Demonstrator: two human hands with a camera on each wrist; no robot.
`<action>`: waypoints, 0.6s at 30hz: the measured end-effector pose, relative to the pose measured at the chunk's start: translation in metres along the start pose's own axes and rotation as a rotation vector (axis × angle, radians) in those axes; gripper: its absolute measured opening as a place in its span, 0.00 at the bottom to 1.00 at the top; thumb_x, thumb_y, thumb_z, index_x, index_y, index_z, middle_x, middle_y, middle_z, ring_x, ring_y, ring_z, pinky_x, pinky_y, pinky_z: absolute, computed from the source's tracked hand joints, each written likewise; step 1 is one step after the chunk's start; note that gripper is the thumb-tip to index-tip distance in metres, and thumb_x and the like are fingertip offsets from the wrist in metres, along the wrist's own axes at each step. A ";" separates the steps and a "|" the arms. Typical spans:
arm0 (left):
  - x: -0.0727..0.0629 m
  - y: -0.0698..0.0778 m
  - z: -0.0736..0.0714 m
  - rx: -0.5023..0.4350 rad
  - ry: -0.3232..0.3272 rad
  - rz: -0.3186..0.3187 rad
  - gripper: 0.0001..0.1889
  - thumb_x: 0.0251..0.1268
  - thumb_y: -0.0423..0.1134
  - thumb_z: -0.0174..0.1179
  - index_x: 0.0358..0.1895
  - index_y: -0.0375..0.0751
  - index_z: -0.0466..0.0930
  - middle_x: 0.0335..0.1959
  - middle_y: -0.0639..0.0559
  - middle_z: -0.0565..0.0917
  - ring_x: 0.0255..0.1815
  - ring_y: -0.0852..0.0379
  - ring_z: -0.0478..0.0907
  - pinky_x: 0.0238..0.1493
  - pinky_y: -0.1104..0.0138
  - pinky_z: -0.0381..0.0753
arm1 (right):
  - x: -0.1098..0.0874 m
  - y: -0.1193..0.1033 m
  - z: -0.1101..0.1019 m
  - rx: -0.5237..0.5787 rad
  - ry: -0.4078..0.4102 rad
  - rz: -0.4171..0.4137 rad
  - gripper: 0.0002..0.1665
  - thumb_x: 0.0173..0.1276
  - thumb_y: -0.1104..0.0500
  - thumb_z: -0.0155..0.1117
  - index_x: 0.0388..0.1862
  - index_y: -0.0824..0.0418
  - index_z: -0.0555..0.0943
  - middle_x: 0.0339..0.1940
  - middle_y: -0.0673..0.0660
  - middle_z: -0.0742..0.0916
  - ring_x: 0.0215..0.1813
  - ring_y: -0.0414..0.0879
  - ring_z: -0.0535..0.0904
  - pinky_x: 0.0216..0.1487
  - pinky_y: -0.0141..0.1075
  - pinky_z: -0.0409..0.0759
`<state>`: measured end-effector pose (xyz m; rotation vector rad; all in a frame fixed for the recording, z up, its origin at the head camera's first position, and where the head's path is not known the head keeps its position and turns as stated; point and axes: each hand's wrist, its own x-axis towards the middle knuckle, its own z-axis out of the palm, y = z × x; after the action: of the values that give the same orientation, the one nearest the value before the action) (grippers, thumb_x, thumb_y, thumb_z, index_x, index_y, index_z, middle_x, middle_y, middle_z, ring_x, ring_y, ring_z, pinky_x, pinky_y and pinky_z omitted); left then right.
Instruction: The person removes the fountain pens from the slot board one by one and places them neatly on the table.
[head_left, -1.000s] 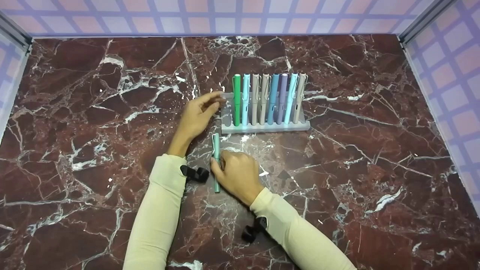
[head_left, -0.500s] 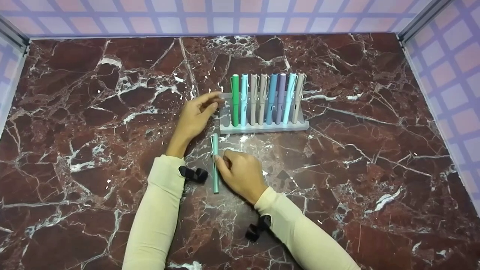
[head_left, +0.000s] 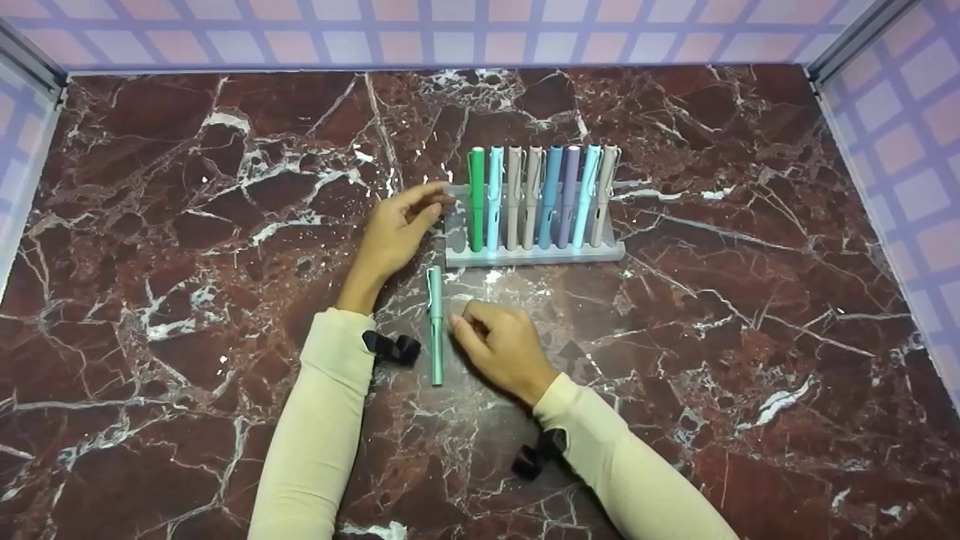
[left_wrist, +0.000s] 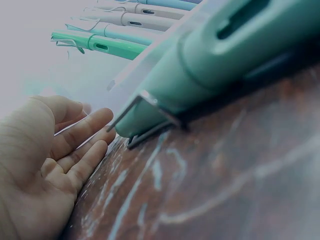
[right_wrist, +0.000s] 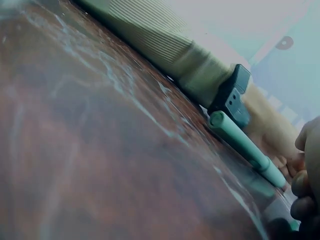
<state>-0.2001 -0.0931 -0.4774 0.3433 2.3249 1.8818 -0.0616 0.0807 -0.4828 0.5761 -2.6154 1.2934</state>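
Observation:
A teal-green capped pen (head_left: 436, 330) lies lengthwise on the marble surface, its clip end toward the rack. Just right of it, apart by a small gap, is my right hand (head_left: 499, 341), fingers loosely curled with nothing in them. My left hand (head_left: 397, 229) rests at the left end of a clear pen rack (head_left: 536, 257), fingertips at its back corner. In the left wrist view the left fingers (left_wrist: 82, 137) are relaxed, and the teal pen (left_wrist: 200, 70) looms close by. The right wrist view shows that pen (right_wrist: 242, 142) beyond the curled right fingers (right_wrist: 305, 185).
Several capped pens stand in a row in the rack: a green pen (head_left: 477, 199) at the left, then light blue, beige, blue, a purple pen (head_left: 569, 196), and others. The rack's leftmost slot holds none. Checked panels (head_left: 435, 34) border the table behind and at both sides.
My right hand has let go of the teal pen and drawn back to the right, leaving it lying on the surface. My left hand stays at the rack's left end.

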 end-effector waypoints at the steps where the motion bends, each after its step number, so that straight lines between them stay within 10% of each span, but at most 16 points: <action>1: 0.000 0.000 0.000 -0.001 -0.001 -0.004 0.18 0.74 0.31 0.54 0.64 0.40 0.78 0.52 0.45 0.86 0.43 0.51 0.81 0.45 0.67 0.83 | 0.000 0.002 -0.001 0.015 0.000 -0.007 0.17 0.71 0.61 0.62 0.20 0.58 0.76 0.15 0.49 0.78 0.19 0.34 0.66 0.21 0.28 0.70; 12: 0.000 0.000 0.000 -0.024 -0.005 0.011 0.18 0.75 0.30 0.53 0.64 0.37 0.77 0.53 0.41 0.85 0.45 0.49 0.81 0.46 0.65 0.83 | 0.001 0.026 -0.029 0.031 0.098 -0.011 0.13 0.69 0.64 0.64 0.22 0.62 0.79 0.18 0.53 0.83 0.19 0.39 0.72 0.22 0.27 0.72; 18: -0.009 0.028 0.001 -0.011 -0.011 -0.013 0.18 0.74 0.26 0.51 0.64 0.29 0.74 0.55 0.32 0.82 0.48 0.38 0.80 0.49 0.60 0.83 | 0.002 0.043 -0.043 0.020 0.180 -0.008 0.13 0.68 0.65 0.64 0.21 0.62 0.78 0.15 0.52 0.80 0.19 0.36 0.67 0.20 0.27 0.68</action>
<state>-0.1886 -0.0888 -0.4508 0.3357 2.3027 1.8816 -0.0823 0.1381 -0.4869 0.4504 -2.4543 1.3057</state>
